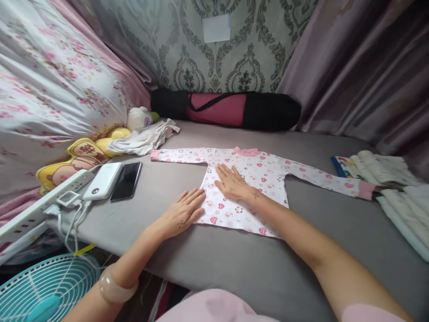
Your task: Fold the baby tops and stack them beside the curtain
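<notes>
A small white long-sleeved shirt (250,179) with pink hearts, a pink collar and pink cuffs lies spread flat on the grey surface, its sleeves stretched out to both sides. My right hand (232,182) rests palm down on the left part of its chest, fingers extended. Against the shirt's lower left edge, my left hand (185,211) lies flat, with fingertips touching the hem corner. Neither hand grips anything. The right forearm covers part of the shirt's lower front.
A phone (126,181), a white power bank (103,180) and a power strip (43,201) lie at left, near plush toys (77,163) and a crumpled white cloth (147,137). Folded clothes (378,167) sit at right. A black-and-pink bag (217,109) lies behind; a fan (50,286) stands lower left.
</notes>
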Motion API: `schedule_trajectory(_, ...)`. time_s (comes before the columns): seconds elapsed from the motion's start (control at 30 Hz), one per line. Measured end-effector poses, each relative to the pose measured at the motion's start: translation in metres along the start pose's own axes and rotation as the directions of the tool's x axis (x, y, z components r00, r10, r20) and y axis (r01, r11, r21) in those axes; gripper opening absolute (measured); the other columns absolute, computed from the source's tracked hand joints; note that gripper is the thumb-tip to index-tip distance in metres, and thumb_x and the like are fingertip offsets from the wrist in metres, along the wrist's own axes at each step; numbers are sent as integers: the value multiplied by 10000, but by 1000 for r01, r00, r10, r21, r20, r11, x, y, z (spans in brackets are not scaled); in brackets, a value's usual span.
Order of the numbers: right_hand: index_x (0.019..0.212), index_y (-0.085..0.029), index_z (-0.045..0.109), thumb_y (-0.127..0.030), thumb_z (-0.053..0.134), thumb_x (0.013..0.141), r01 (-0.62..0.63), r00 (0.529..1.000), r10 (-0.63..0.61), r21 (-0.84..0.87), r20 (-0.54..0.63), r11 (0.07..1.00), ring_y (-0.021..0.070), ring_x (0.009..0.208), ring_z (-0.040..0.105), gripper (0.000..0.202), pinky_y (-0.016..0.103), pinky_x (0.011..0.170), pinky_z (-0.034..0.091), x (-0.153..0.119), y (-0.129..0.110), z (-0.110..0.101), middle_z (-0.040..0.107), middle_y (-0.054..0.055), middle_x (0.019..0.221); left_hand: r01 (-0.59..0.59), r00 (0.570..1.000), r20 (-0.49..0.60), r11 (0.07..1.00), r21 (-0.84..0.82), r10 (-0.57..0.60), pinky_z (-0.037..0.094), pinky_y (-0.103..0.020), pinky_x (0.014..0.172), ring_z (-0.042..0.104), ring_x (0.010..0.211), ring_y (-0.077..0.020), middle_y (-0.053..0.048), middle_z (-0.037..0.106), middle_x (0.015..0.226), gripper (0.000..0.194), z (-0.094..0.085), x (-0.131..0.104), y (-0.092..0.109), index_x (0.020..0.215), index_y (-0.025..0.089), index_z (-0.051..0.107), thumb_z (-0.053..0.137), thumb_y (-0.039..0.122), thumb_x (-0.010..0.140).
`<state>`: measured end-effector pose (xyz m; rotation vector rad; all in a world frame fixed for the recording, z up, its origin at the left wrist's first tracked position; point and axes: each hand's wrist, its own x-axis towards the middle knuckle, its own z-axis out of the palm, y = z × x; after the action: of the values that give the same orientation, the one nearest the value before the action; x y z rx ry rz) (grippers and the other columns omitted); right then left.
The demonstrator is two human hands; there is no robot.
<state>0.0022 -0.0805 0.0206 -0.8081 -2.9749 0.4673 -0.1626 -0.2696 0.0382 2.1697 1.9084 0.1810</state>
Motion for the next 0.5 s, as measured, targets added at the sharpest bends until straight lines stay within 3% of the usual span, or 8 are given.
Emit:
schedule_trajectory(0.13,1538,-115,194,-487,209,986,133,990,-134,23,47,991,230,1486,63,666,493,1190,-19,-23,-27,3,118,114,1609,31,999,-42,999,-33,-32,262,-417,1182,314,1426,-203,-69,363,1535,502,0,-10,-7,1447,208,408,277,417,1010)
schedule_trajectory(0.3,1522,-104,247,-457,225,995,193,977,-200,96,69,976,250,1483,79,635,512,1188,12,-46,-51,4,164,146,1598,32,996,-85,997,-69,-38,301,-393,1169,362,1402,-203,-92,401,1515,526,6,-14,-16,1438,172,403,261,429,1002)
schedule_trajectory(0.5,1515,-104,255,-460,259,993,309,944,-322,143,74,940,247,1478,120,631,531,1186,37,-78,-78,7,200,152,1588,-52,991,-125,995,-89,41,373,-358,1125,444,1349,-213,-71,430,1498,509,13,-12,-33,1444,230,401,259,408,989)
